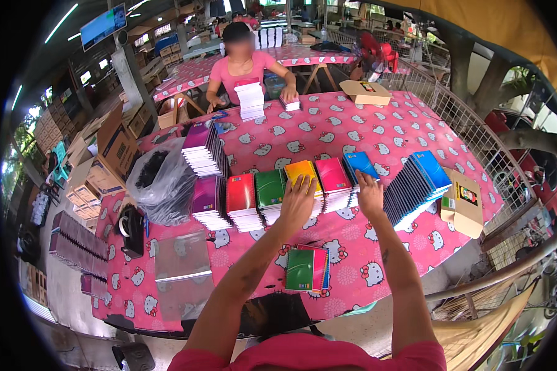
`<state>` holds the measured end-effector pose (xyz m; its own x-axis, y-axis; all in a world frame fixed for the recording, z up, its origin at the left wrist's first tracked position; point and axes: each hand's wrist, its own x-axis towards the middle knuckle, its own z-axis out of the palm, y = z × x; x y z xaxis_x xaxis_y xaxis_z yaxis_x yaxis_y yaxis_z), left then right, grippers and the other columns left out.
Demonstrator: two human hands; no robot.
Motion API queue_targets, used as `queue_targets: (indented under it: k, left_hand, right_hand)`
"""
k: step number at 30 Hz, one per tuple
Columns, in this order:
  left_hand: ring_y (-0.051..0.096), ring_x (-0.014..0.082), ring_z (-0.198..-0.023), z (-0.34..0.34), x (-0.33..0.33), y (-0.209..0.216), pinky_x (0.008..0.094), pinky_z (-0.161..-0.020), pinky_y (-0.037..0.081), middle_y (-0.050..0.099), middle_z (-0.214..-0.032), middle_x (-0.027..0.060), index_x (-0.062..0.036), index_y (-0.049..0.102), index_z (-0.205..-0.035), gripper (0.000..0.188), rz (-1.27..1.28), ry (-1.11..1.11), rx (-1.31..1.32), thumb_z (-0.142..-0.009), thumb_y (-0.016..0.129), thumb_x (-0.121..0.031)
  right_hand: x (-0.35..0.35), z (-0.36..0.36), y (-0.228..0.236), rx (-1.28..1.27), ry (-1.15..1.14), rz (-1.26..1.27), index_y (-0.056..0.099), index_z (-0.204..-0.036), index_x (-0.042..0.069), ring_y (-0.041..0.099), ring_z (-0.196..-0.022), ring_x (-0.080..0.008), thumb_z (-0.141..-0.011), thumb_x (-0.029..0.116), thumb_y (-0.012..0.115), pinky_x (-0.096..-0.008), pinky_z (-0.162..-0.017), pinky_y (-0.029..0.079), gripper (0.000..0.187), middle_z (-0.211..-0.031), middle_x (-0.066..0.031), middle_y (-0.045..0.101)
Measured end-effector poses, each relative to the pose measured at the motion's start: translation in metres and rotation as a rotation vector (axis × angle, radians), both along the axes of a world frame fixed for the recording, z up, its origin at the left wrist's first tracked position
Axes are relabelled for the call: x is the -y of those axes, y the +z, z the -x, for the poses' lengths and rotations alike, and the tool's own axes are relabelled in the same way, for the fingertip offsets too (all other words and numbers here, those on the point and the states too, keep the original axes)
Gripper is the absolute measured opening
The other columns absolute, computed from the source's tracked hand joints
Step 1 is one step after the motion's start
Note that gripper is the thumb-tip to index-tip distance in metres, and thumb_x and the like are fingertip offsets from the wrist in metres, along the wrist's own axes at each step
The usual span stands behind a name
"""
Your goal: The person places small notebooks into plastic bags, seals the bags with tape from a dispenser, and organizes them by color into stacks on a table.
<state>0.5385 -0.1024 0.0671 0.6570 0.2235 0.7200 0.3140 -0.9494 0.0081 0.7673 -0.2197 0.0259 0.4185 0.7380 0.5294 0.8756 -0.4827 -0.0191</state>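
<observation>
At the far left, spiral-bound notebooks with purple covers (74, 244) form a slanting row by the edge of the surface (328, 139), which is spread with pink cloth (414, 133) printed with cat faces. Corrugated cardboard boxes (119, 147) are piled beyond. Next comes a black tape dispenser (133, 238), then a crumpled, see-through plastic bag (176, 201) with something dark inside, and near it a flat, glossy clear sheet (182, 256). A line of rectangular notebook stacks follows, white page edges showing below bright, smooth covers: a tall purple stack (198, 137) behind a lower purple stack (208, 195), then a red stack (240, 193) and a green stack (270, 188). The left grip (299, 198) lies over the yellow stack (299, 169), fingers slightly spread on its cover. Nearer the body, a few loose notebooks (300, 269) in green, pink and blue overlap. The pink stack (333, 176) comes next. The right grip (370, 195) touches the blue stack (359, 162) at its near edge; whether it pinches a notebook I cannot tell. Farther right, more blue notebooks (402, 191) lean in a ridged row of dark spines, just beside an open tan box (469, 216)
</observation>
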Motion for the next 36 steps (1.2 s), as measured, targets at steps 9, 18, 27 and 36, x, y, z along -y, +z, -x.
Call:
queue_targets:
  k: [9, 18, 27, 36]
  left_hand:
    - [0.067, 0.0329, -0.095, 0.118, 0.033, 0.021, 0.0424, -0.078, 0.055, 0.068, -0.104, 0.0167, -0.0008, 0.064, -0.107, 0.023, 0.318, -0.053, 0.231, -0.085, 0.059, 0.001]
    - [0.060, 0.0349, -0.106, 0.164, 0.069, -0.038, 0.0486, -0.090, 0.049, 0.061, -0.121, 0.0189, -0.0038, 0.056, -0.124, 0.041, 0.712, 0.109, -0.416, -0.084, 0.062, -0.011]
    - [0.069, 0.0346, -0.091, 0.265, -0.120, -0.008, 0.0417, -0.074, 0.055, 0.070, -0.106, 0.0148, -0.0130, 0.069, -0.114, 0.029, 0.231, 0.303, -0.178, -0.086, 0.069, -0.018]
    - [0.066, 0.0323, -0.073, 0.224, 0.006, 0.013, 0.0453, -0.061, 0.052, 0.065, -0.088, 0.0139, -0.0048, 0.061, -0.116, 0.032, 0.218, 0.301, 0.104, -0.085, 0.060, -0.003]
  right_hand:
    - [0.091, 0.200, -0.014, -0.237, 0.609, 0.061, 0.064, -0.108, 0.007, 0.060, -0.095, -0.0304, -0.082, 0.018, 0.068, -0.0499, -0.080, 0.047, 0.028, -0.102, -0.0101, 0.061]
    - [0.134, 0.205, -0.101, -1.760, -0.028, -0.679, 0.042, -0.140, 0.000, 0.054, -0.115, -0.0191, -0.089, 0.018, 0.069, -0.0338, -0.100, 0.042, 0.060, -0.124, -0.0109, 0.058]
    - [0.100, 0.218, -0.092, -1.762, 0.103, -0.323, 0.024, -0.149, -0.005, 0.050, -0.123, -0.0233, -0.085, 0.019, 0.075, -0.0348, -0.101, 0.043, 0.085, -0.138, -0.0184, 0.048]
    - [0.103, 0.205, -0.090, -1.914, -0.007, -0.386, 0.029, -0.148, -0.004, 0.046, -0.126, -0.0244, -0.086, 0.028, 0.071, -0.0364, -0.105, 0.036, 0.081, -0.137, -0.0168, 0.050]
